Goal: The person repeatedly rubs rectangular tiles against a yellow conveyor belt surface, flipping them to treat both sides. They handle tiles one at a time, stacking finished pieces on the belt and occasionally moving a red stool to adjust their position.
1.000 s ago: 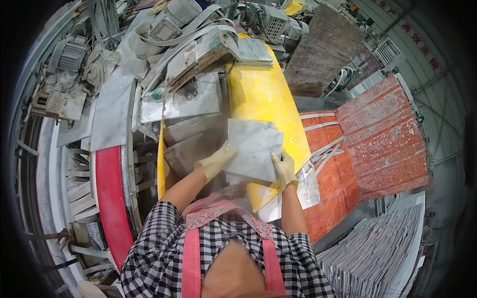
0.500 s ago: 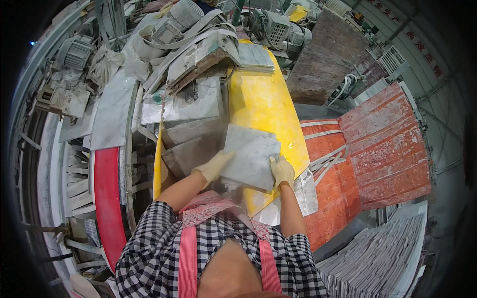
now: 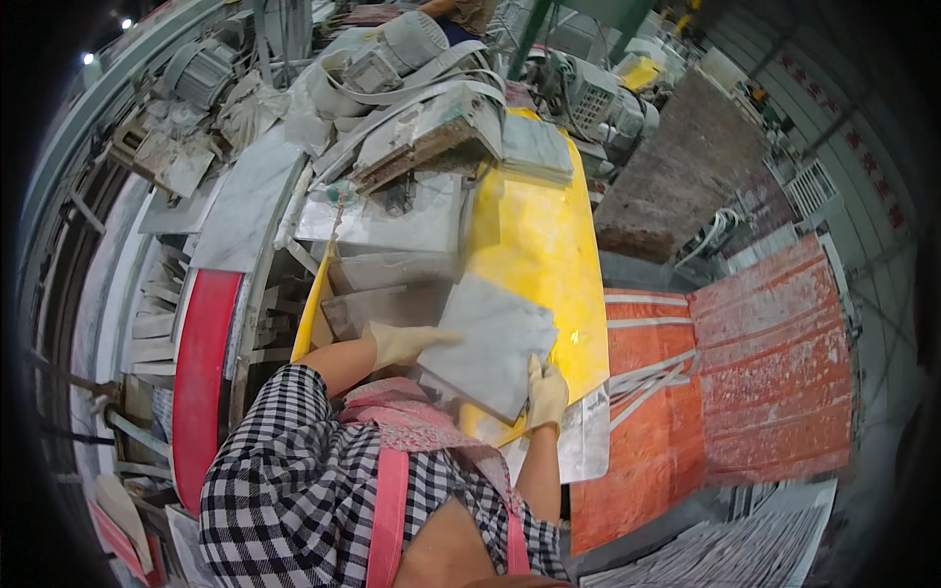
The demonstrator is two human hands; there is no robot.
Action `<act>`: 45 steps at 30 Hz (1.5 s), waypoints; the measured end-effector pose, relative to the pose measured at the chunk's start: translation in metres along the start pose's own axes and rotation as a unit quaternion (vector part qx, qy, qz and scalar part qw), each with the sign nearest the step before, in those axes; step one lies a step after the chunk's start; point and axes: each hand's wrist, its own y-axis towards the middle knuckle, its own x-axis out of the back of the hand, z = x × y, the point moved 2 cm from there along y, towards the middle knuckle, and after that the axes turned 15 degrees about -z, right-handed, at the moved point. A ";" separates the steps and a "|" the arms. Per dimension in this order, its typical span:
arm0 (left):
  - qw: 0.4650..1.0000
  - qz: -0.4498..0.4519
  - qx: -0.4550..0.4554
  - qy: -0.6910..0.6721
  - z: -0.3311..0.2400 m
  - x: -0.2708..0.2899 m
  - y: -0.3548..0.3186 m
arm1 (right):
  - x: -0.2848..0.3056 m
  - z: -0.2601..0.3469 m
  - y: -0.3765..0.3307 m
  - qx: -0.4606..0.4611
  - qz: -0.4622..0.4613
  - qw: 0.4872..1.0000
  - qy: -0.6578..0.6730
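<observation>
A pale grey-veined marble tile lies tilted over the near part of a yellow-covered surface. My right hand, in a cream glove, grips its lower right edge, thumb on top and the other fingers out of sight beneath. My left hand, also gloved, reaches over the tile's left edge. Its fingers are stretched out and slightly blurred, with the tips on the tile's face. Left of the tile is a hollow with brownish-grey slabs leaning in it.
A dusty machine housing with a motor stands ahead. Stacked tiles sit at the far end of the yellow surface. To the left runs a red strip; to the right, orange-red boards. Many thin slabs stand lower right.
My view has turned and shifted. The left hand's fingers have straightened over the tile's left edge. My right hand has slid down toward the tile's near corner, still gripping it.
</observation>
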 end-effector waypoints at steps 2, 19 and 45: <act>1.000 0.001 0.008 -0.020 -0.002 -0.002 -0.008 | 0.000 0.000 -0.002 -0.020 0.009 1.000 0.014; 0.985 0.093 -0.088 0.117 -0.035 -0.001 -0.040 | -0.003 0.041 0.022 -0.084 0.025 0.989 -0.121; 0.988 0.146 -0.013 -0.058 -0.048 -0.007 -0.052 | -0.018 0.018 0.021 -0.103 -0.041 0.992 -0.063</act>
